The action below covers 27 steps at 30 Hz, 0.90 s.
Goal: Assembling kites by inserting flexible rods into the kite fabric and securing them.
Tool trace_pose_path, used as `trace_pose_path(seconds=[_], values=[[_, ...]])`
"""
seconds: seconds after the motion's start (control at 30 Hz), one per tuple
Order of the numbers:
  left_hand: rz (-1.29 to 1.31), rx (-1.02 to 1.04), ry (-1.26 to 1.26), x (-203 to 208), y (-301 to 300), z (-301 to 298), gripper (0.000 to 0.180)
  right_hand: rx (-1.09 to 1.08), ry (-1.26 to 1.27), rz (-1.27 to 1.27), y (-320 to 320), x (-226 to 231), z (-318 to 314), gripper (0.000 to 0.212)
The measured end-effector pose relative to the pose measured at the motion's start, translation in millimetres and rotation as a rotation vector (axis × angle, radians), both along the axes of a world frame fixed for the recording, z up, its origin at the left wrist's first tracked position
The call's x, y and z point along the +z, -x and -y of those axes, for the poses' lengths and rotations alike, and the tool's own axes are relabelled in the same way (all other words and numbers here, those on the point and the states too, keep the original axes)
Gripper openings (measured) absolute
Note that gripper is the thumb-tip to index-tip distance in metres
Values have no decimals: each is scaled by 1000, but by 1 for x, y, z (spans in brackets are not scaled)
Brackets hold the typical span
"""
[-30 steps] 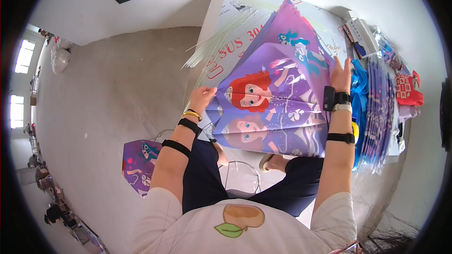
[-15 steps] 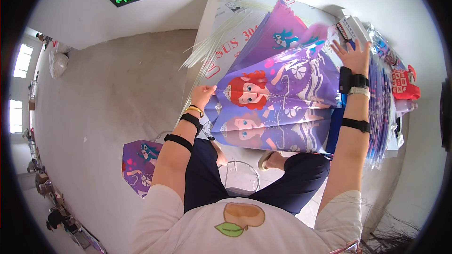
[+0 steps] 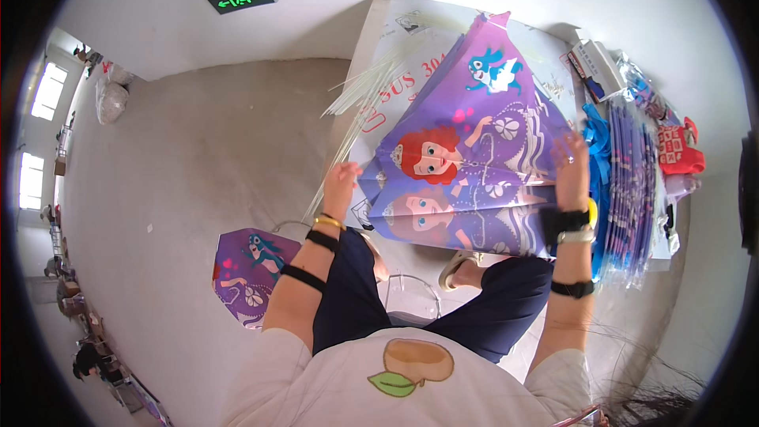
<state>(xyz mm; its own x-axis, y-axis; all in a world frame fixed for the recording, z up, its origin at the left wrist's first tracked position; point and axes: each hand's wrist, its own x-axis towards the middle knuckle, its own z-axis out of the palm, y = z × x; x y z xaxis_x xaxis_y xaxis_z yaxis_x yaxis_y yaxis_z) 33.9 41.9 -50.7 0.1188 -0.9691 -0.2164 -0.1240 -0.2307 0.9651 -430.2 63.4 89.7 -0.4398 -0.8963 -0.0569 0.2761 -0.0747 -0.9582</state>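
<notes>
A pile of purple kite sails [image 3: 514,138], printed with a red-haired cartoon princess and a blue figure, lies creased on the table in front of me. The top sail comes to a point at the far end. At the pile's left corner is my left hand [image 3: 343,183], its fingers loosely bent and apart, with nothing visible in them. My right hand [image 3: 571,164] is over the right edge of the sails, somewhat blurred, fingers apart and holding nothing that I can see. Whether either hand touches the sails is hard to tell.
Thin white rods [image 3: 365,83] lie on the table's left side. At right are blue strips [image 3: 597,142], a stack of bagged purple packs [image 3: 632,182], a white box [image 3: 597,69] and a red bag [image 3: 681,149]. Another printed purple piece [image 3: 251,277] sits low at left.
My right hand has moved left and nearer, from beyond the right edge to over the sails. The top sail's far end now lies flatter. My left hand has drawn slightly off the corner.
</notes>
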Motion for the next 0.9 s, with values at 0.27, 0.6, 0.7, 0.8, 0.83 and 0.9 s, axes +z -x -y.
trace_pose_path(seconds=[0.27, 0.6, 0.7, 0.8, 0.83, 0.9], values=[[332, -343, 290, 27, 55, -129, 13, 313, -211, -223, -121, 8, -122, 23], [320, -493, 353, 34, 63, -186, 13, 2092, 825, 259, -101, 218, -224, 32], [262, -415, 350, 39, 54, -199, 11, 2106, 835, 260, -101, 251, -252, 31], [198, -431, 352, 43, 52, -211, 11, 2100, 847, 243, -99, 256, -272, 30], [192, -430, 360, 45, 52, -214, 11, 2096, 852, 236, -98, 254, -278, 30], [182, -455, 354, 50, 51, -220, 12, 2079, 871, 226, -112, 249, -276, 29]])
